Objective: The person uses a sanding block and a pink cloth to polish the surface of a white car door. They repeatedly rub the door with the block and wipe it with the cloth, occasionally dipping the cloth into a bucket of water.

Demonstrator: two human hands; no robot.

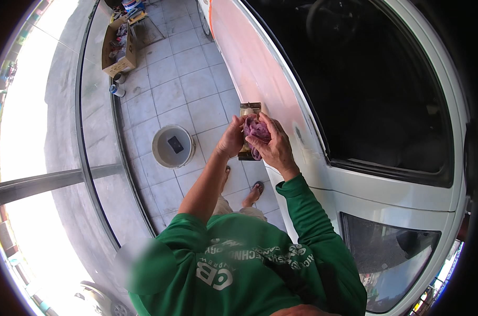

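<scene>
In front of me, beside the car's pink-primed side panel (281, 79), both hands are together at a long sanding block (250, 109) with dark metal ends. My left hand (231, 138) grips the block along its left side; part of its fingers is hidden behind it. My right hand (277, 149) is closed on a crumpled purple cloth (256, 128), pressed against the middle of the block. The block's underside is out of sight.
A pale bucket (156, 146) holding water and a dark rectangular piece stands on the tiled floor (183, 81). Further off are a cardboard box (124, 64) of odds and ends, a can (117, 91) and a glass wall (102, 105). The white car's dark window (375, 89) is at right.
</scene>
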